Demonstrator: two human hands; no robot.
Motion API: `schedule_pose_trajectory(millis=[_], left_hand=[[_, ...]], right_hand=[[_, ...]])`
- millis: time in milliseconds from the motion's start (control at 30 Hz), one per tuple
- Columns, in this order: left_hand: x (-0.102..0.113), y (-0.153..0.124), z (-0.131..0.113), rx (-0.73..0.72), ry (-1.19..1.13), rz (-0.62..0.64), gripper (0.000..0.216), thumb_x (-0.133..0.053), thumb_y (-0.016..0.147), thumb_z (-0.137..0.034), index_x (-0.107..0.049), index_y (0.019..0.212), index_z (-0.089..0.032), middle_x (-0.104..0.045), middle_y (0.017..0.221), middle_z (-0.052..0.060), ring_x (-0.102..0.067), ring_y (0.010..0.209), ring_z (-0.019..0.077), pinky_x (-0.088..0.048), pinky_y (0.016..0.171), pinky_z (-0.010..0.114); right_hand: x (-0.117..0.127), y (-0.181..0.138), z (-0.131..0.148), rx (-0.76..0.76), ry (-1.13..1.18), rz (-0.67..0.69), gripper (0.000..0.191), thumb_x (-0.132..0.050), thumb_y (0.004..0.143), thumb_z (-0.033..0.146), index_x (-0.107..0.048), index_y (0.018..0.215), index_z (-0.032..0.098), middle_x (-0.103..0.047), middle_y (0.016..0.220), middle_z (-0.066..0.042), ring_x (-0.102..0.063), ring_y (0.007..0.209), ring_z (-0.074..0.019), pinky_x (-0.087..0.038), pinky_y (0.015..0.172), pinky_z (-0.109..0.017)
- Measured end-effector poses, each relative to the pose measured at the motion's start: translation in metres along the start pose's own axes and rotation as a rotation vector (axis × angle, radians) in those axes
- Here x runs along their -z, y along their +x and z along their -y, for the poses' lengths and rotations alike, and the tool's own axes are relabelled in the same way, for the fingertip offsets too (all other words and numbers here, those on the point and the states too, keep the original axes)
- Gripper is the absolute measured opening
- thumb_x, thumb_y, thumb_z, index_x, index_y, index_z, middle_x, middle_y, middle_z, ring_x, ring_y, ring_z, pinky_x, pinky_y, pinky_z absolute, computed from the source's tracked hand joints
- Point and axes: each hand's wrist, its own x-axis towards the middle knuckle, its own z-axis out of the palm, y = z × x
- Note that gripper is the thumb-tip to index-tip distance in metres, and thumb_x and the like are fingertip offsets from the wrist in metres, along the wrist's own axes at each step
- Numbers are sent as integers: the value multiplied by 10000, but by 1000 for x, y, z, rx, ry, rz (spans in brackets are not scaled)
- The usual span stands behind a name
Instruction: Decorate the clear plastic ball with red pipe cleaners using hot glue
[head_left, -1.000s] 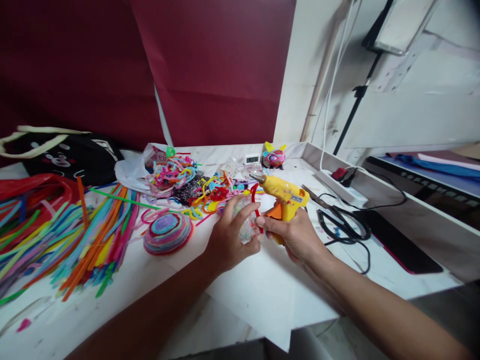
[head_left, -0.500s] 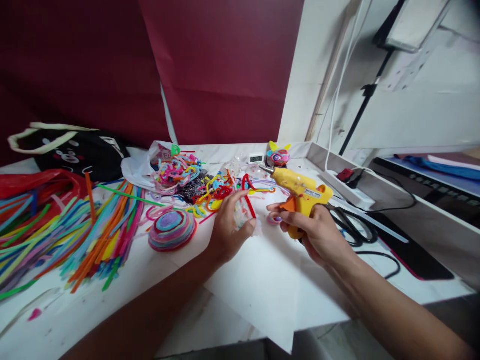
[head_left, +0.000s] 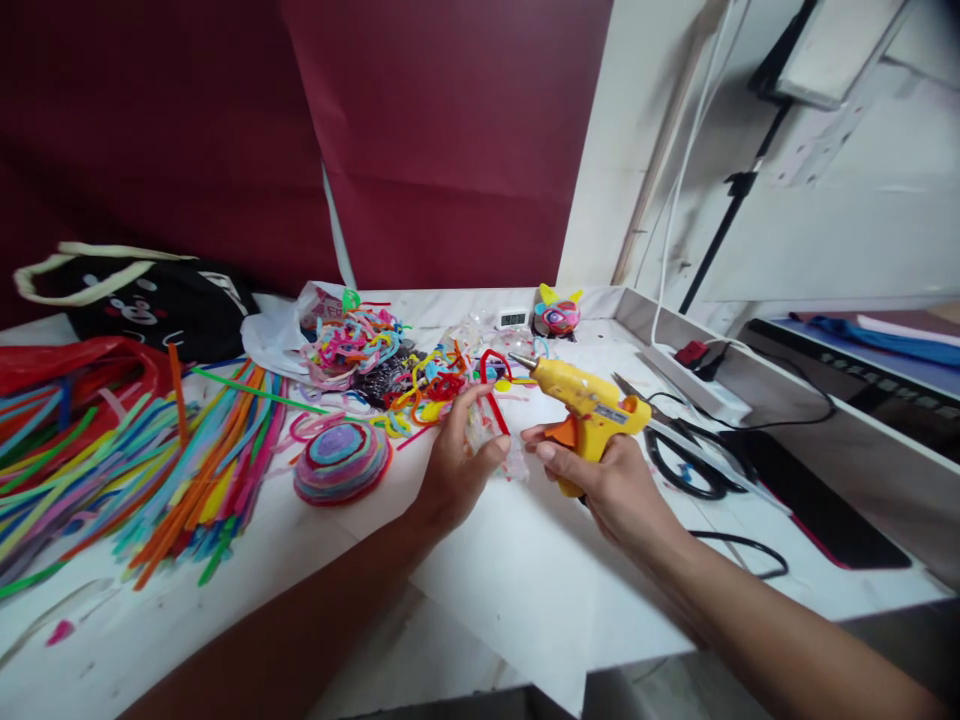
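Note:
My right hand (head_left: 600,470) is wrapped round the handle of a yellow hot glue gun (head_left: 581,395), its fingers beside the orange trigger. The metal nozzle points left and slightly up. In my left hand (head_left: 457,465) is a clear, wrinkled plastic piece (head_left: 484,425), with a red pipe cleaner (head_left: 496,412) running along it and curling at the top. My thumb lies at the lower end of the red strip. Part of the plastic is hidden behind my fingers. The nozzle is close to the pipe cleaner's upper curl; whether they touch, I cannot tell.
A coiled pipe-cleaner dome (head_left: 343,460) and a bundle of pipe cleaners (head_left: 225,460) lie left. Cut scraps (head_left: 352,340) are heaped behind. Scissors (head_left: 690,460), a phone (head_left: 817,500) and a power strip (head_left: 701,380) lie right. White paper (head_left: 517,580) covers the front.
My right hand has moved slightly left and down with the glue gun, uncovering more of the scissors. My left hand keeps its grip on the plastic and the red pipe cleaner.

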Motion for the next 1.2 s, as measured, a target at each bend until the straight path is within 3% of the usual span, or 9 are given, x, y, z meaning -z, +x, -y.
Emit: schedule_pose_trajectory(millis=[233, 600, 1200], left_hand=[[-5, -6, 4, 1, -23, 31, 598, -610, 782, -336, -424, 1334, -203, -514, 1351, 95, -487, 1241, 290, -379, 1048, 419], [-4, -7, 4, -30, 56, 24, 596, -616, 797, -322, -423, 1346, -194, -511, 1352, 118, -500, 1232, 302, -387, 1046, 443], [-2, -8, 2, -39, 54, 131, 605, -581, 862, -356, -348, 1403, -219, -398, 1464, 131, -398, 1341, 300, -322, 1107, 465]], right_hand=[[-12, -1, 4, -42, -43, -74, 299, -855, 543, 276, -699, 744, 118, -515, 558, 48, -369, 496, -61, -271, 441, -209], [-19, 3, 6, -24, 26, -123, 332, -844, 551, 338, -589, 634, 142, -522, 536, 40, -409, 473, -73, -296, 422, -211], [-14, 10, 3, -5, 2, -112, 261, -812, 566, 278, -595, 620, 144, -525, 512, 41, -423, 448, -78, -319, 424, -217]])
